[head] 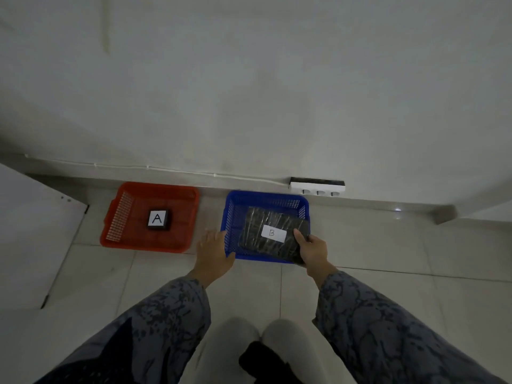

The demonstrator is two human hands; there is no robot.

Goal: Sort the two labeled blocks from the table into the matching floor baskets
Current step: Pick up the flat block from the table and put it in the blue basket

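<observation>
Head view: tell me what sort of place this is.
Probably a plain indoor room, at the foot of a wall. The floor is pale tile, a power strip lies along the wall's base, and a red basket and a blue basket sit on the tiles as sorting bins.

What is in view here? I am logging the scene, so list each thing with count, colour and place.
red basket: 1, red, on floor, left
block A: 1, black, white label, inside red basket
blue basket: 1, blue, on floor, right of red
block B: 1, black, white label, tilted over blue basket
power strip: 1, white, by wall
left hand: open, at blue basket's left rim
right hand: grips block B's right end
</observation>
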